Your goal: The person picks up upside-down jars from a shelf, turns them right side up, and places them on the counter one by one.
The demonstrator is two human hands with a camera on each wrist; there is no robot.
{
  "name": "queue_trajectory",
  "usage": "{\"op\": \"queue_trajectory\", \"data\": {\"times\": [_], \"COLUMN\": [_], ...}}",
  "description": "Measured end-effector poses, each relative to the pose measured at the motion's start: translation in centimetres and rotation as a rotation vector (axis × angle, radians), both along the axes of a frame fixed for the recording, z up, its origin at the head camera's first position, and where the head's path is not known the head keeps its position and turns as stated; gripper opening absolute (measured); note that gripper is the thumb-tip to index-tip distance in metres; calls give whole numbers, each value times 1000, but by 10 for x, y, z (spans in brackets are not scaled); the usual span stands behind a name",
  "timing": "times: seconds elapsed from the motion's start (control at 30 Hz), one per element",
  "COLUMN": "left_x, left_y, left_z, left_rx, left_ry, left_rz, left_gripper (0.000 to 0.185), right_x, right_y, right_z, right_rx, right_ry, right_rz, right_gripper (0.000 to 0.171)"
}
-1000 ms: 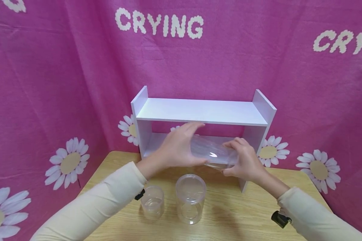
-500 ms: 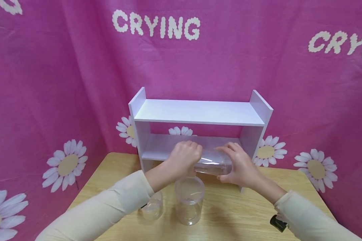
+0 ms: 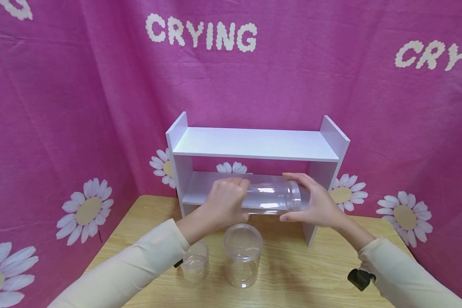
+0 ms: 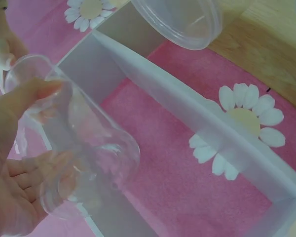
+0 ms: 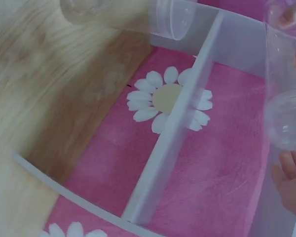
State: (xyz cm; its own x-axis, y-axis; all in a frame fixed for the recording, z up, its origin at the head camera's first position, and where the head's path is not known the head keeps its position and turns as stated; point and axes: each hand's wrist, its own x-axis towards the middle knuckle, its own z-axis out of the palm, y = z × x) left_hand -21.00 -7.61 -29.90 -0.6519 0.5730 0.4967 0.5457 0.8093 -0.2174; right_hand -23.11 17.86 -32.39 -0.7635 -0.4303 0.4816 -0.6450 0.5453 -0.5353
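Both hands hold a clear plastic jar on its side in front of the white shelf unit's lower shelf. My left hand grips the base end, fingers curled over the top. My right hand clasps the mouth end just past the ribbed neck, fingers above and thumb below. In the left wrist view the left hand wraps the jar, thumb on top. Near the right edge of the right wrist view, the jar shows with the right hand's fingers below it.
On the wooden table a small clear jar and a taller lidded clear jar stand under my left forearm. A pink daisy-print cloth hangs behind and at both sides. The top shelf holds nothing.
Both hands have lifted the jar slightly and levelled it. My right hand has slid right to the mouth end, so the jar's body and ribbed neck now show.
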Motion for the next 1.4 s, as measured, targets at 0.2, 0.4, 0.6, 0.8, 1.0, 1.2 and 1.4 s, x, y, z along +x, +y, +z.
{"op": "queue_trajectory", "data": {"times": [0.2, 0.4, 0.6, 0.8, 1.0, 1.2, 1.4], "left_x": [-2, -2, 1, 0, -2, -3, -5], "left_y": [-6, -5, -2, 3, 3, -6, -29], "left_z": [0, 0, -3, -13, -30, -39, -42], "left_rx": [184, 370, 585, 749, 837, 815, 870], "left_ry": [-52, -170, -400, -656, -820, -790, -737], "left_rz": [-60, -57, -60, -92, -175, -250, -253], "left_gripper": [64, 64, 61, 64, 77, 78, 71], "right_x": [0, 4, 7, 8, 11, 17, 23], "right_y": [2, -9, -19, -25, -27, -22, -6], "right_z": [-1, 1, 1, 2, 0, 0, -3], "right_rx": [-304, -599, -780, -814, -766, -709, -667], "right_ry": [-220, -342, -473, -494, -484, -443, -419], "right_rz": [91, 242, 352, 388, 241, 223, 159], "right_gripper": [82, 67, 62, 56, 52, 59, 63]}}
